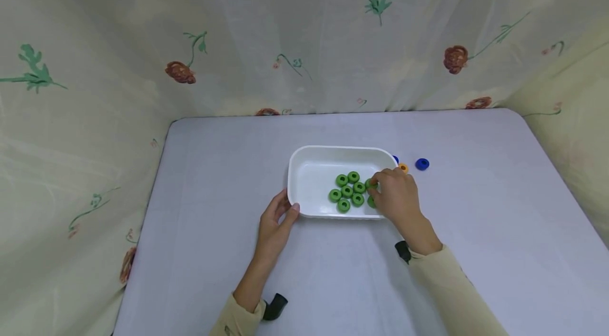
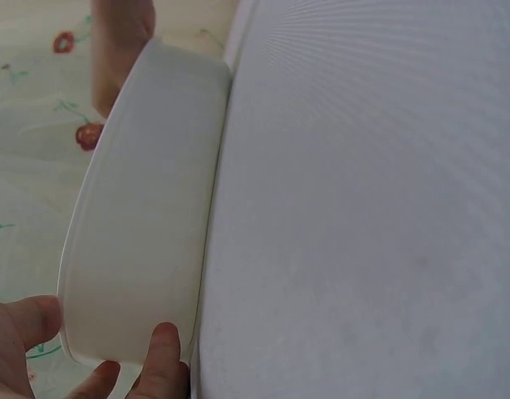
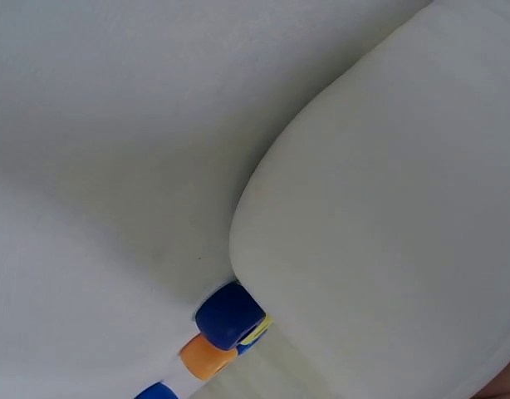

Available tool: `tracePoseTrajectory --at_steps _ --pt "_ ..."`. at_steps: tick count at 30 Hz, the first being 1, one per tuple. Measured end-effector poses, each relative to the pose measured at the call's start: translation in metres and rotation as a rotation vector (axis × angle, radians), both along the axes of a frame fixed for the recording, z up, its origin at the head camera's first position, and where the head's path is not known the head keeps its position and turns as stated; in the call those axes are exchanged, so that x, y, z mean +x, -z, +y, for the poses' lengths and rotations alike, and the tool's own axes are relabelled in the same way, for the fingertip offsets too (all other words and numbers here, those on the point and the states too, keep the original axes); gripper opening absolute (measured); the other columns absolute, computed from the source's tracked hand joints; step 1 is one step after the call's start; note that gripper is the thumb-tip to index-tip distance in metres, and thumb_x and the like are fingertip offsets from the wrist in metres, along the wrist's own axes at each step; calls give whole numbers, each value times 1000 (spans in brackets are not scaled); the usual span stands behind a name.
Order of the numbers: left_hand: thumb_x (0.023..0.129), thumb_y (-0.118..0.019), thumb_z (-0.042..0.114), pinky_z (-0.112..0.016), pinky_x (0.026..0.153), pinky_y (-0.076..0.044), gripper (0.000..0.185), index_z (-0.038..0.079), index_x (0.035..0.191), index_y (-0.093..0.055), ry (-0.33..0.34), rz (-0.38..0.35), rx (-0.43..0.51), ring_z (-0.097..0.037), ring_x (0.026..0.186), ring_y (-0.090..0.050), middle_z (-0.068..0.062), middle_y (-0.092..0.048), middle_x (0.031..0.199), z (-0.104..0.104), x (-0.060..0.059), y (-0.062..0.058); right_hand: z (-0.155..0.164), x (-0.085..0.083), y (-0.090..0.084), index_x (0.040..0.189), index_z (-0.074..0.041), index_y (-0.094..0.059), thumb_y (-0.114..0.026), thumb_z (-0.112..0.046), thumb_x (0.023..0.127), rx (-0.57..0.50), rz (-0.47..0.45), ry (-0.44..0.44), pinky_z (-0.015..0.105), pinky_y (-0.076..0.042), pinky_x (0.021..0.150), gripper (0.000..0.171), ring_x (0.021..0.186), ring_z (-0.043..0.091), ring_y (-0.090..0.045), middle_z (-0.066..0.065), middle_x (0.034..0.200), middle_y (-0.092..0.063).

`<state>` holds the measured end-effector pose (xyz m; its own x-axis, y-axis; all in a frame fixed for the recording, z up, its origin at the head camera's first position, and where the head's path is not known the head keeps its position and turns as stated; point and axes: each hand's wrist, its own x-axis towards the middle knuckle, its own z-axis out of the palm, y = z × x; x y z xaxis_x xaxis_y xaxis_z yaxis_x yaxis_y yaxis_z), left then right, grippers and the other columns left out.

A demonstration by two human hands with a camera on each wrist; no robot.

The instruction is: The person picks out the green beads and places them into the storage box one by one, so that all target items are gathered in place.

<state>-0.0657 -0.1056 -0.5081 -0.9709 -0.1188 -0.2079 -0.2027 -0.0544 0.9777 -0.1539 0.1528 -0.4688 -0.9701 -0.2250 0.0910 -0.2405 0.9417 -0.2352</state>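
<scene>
A white rectangular tray point(image 1: 304, 167) sits mid-table and holds several green rings point(image 1: 347, 191) clustered in its right half. My left hand point(image 1: 285, 208) grips the tray's near left corner, thumb on the rim; the left wrist view shows my fingertips point(image 2: 164, 357) against the tray's outer wall point(image 2: 147, 208). My right hand point(image 1: 376, 184) reaches into the tray's right side and pinches one green ring point(image 1: 370, 183) at the edge of the cluster. The right wrist view shows only the tray's outer wall point(image 3: 388, 208), not the fingers.
Just outside the tray's far right corner lie an orange ring point(image 1: 403, 167) and a blue ring point(image 1: 422, 164); another blue ring point(image 3: 230, 316) touches the tray wall. Flowered curtains point(image 1: 304, 35) close off the lilac table point(image 1: 476, 220) at back and sides.
</scene>
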Motion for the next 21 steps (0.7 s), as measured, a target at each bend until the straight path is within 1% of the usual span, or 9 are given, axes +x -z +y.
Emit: tracePoseTrajectory --at_steps 7,15,21 --pt "98 -64 17 -24 102 -56 56 8 150 -44 -9 3 -11 -30 137 -53 -16 -53 148 -1 -2 3 -4 -1 1 92 -7 -78 -80 -15 83 1 -26 20 39 -45 67 13 82 28 -59 11 91 -77" --pt "98 -64 19 -25 104 -55 56 11 150 -45 0 1 -5 -28 138 -52 -14 -52 149 -2 -2 4 -7 -2 1 95 -8 -80 -79 -17 85 11 -69 38 36 -41 67 13 82 26 -57 10 92 -78" --pt "98 -64 19 -26 105 -55 55 11 150 -45 -4 2 -1 -28 138 -52 -14 -53 148 -1 -3 5 -6 -1 3 93 -8 -79 -77 -16 87 -23 -60 47 36 -40 66 11 81 27 -57 11 89 -77"
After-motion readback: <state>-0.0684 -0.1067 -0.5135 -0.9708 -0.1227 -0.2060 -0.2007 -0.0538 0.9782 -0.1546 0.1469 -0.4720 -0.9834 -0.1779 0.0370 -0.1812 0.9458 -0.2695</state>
